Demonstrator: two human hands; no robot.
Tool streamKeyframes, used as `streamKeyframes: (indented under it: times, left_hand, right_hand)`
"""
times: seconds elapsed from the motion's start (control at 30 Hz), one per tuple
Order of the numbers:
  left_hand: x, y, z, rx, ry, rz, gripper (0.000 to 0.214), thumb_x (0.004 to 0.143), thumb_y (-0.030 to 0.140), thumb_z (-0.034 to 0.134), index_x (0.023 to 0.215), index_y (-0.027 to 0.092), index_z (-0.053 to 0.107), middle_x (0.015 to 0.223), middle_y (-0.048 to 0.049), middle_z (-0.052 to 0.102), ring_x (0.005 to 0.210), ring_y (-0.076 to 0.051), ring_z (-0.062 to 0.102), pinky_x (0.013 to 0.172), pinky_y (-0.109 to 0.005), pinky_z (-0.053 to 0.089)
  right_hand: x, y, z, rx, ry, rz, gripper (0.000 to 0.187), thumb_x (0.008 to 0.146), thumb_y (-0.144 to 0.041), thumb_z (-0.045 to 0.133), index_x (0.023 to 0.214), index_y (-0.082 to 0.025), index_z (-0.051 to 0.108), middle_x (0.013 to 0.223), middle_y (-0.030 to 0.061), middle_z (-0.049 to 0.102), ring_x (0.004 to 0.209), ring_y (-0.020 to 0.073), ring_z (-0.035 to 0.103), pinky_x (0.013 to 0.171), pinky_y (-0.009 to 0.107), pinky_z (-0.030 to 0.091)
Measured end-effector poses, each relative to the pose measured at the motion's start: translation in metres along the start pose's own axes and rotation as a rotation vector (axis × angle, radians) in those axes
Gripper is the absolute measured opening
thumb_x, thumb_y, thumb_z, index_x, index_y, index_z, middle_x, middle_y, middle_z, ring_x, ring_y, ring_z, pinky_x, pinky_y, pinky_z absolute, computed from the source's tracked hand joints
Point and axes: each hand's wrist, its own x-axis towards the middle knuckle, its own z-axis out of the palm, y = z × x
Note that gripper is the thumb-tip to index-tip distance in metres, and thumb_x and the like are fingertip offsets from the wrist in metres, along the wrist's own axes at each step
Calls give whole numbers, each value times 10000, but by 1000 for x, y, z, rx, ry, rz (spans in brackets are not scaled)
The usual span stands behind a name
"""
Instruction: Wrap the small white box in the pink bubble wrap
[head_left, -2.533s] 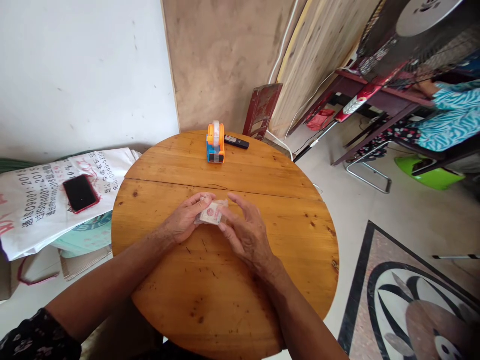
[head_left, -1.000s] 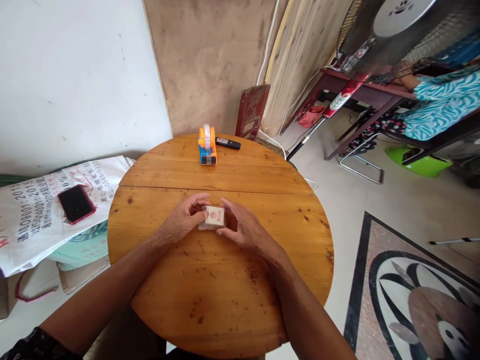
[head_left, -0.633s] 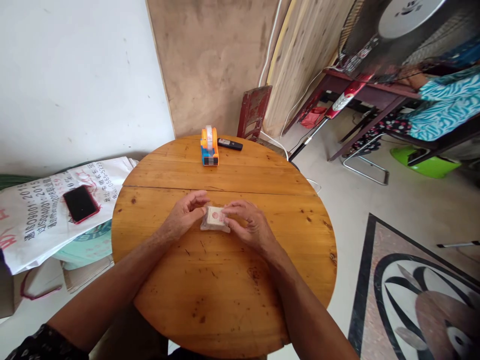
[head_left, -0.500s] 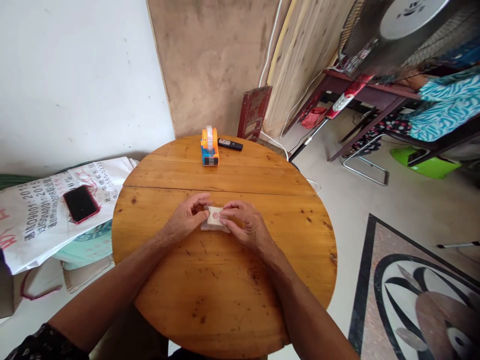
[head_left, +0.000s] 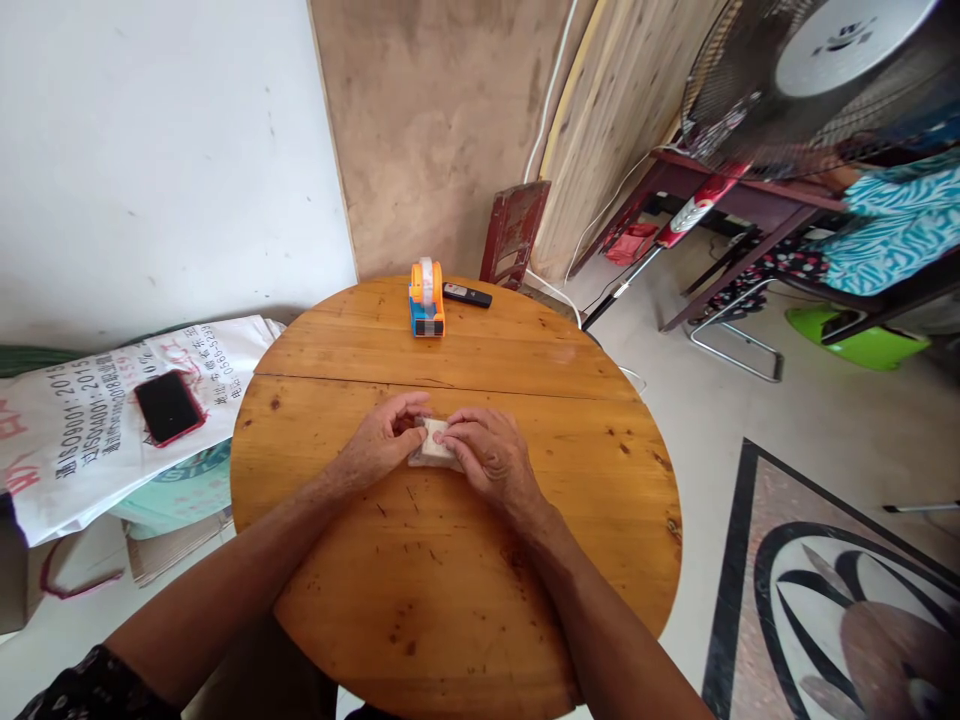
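Observation:
A small white packet, which looks wrapped in clear plastic, lies on the round wooden table. My left hand holds its left end, thumb on the top and fingers curled behind the far side. From the right, my right hand closes on the packet with thumb and fingers together on its upper face. A round pinkish mark on that face is partly covered by the right fingertips. The packet's right end is hidden under the right hand.
An orange and blue tape dispenser stands at the table's far edge beside a black remote control. A phone lies on a white sack at left. A standing fan and a seated person are at right.
The right fingers have moved in over the packet and cover more of its top. The left hand keeps its hold. The whole view has shifted slightly.

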Motion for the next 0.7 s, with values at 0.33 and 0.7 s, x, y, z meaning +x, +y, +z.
streamKeyframes:
  times: [0.33,0.7]
  left_hand:
    - [-9,16,5,563,111,222,491,714,354,739,1163,172,654,1100,-132,663,1081,-316,559,1000,-476,402]
    - [-19,9,6,443,-249,215,800,749,209,702,1474,225,364,1435,-131,487,1281,-306,491,1111,-446,346]
  right_hand:
    - [0,0,4,5,35,60,171,945,-254,451,849,-231,591,1038,78,690,969,230,600,850,394,401]
    - [4,3,-16,231,208,250,166,960,-312,432,848,-237,529,1096,88,650,1053,221,603,938,379,437]
